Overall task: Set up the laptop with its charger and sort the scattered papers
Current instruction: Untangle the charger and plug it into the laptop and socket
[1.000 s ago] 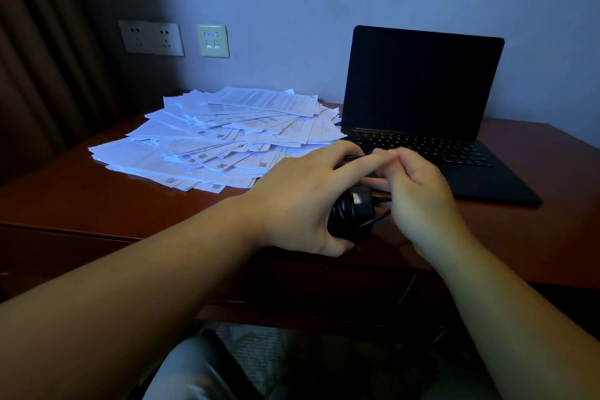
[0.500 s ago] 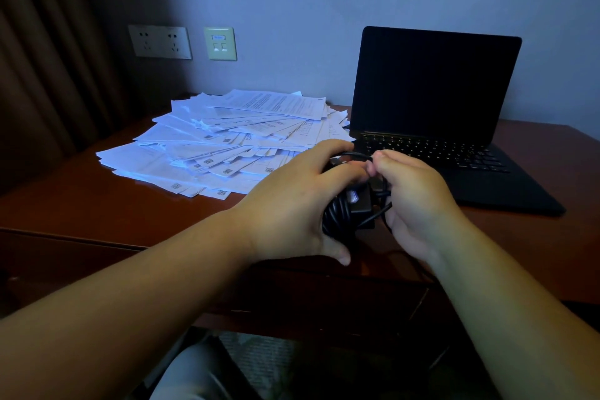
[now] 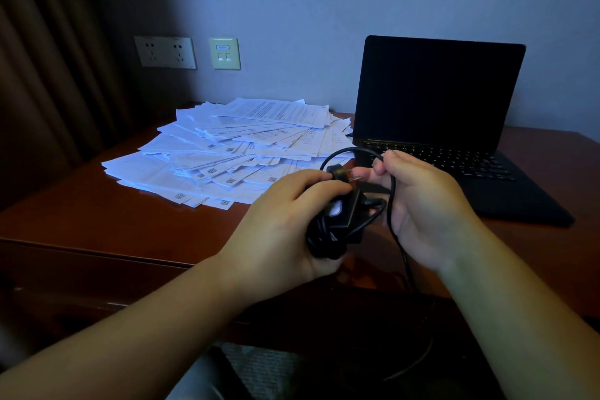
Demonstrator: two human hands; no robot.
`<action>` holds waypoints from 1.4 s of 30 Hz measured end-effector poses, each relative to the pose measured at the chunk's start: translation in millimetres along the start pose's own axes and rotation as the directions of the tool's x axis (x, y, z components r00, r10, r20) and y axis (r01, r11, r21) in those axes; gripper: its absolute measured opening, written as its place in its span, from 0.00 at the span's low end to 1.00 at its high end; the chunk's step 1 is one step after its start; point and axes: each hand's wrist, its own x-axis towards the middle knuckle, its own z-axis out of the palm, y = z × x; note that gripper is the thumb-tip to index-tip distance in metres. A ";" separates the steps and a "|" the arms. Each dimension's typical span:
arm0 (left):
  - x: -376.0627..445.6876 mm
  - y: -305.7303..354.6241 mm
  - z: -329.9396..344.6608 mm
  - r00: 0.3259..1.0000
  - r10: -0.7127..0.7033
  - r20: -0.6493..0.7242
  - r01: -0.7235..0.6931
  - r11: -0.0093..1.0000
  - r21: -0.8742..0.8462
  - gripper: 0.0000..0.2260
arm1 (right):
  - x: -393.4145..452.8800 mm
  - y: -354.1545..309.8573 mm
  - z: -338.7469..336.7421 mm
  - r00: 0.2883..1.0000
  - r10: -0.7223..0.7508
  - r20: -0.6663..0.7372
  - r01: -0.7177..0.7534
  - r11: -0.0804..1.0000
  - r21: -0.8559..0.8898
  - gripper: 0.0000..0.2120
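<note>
My left hand [image 3: 282, 221] grips the black charger brick [image 3: 344, 217] with its cable coiled around it, just above the desk's front edge. The wall plug [image 3: 339, 172] with metal prongs sticks up beside my left fingertips. My right hand [image 3: 418, 204] holds a loop of the charger cable [image 3: 394, 195], which trails down past the desk edge. The black laptop [image 3: 438, 101] stands open with a dark screen at the right. Scattered white papers [image 3: 233, 153] lie fanned out on the left half of the desk.
The dark red wooden desk [image 3: 113, 221] meets a grey wall. A double wall socket [image 3: 165, 52] and a pale data plate [image 3: 224, 53] sit on the wall above the papers. A brown curtain [image 3: 42, 75] hangs at the left.
My hands have drawn slightly apart. The right hand has pulled a loop of cable free of the coil, and the plug now shows above the brick.
</note>
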 end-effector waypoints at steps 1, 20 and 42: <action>-0.6 -1.9 -0.6 1.000 -0.002 -0.022 0.001 0.999 -0.047 0.31 | -0.7 -0.7 -0.3 1.000 0.004 0.006 -0.004 1.000 -0.006 0.18; 41.4 9.9 -13.7 0.486 -0.789 0.375 0.299 -0.252 -0.920 0.23 | -5.1 -5.7 -17.1 0.998 -0.058 -0.022 0.056 0.996 -0.068 0.14; 33.6 -7.9 0.9 0.540 -0.670 0.510 0.393 -0.335 -0.856 0.17 | -0.8 2.2 -14.9 0.988 -0.022 0.153 0.005 0.993 0.114 0.17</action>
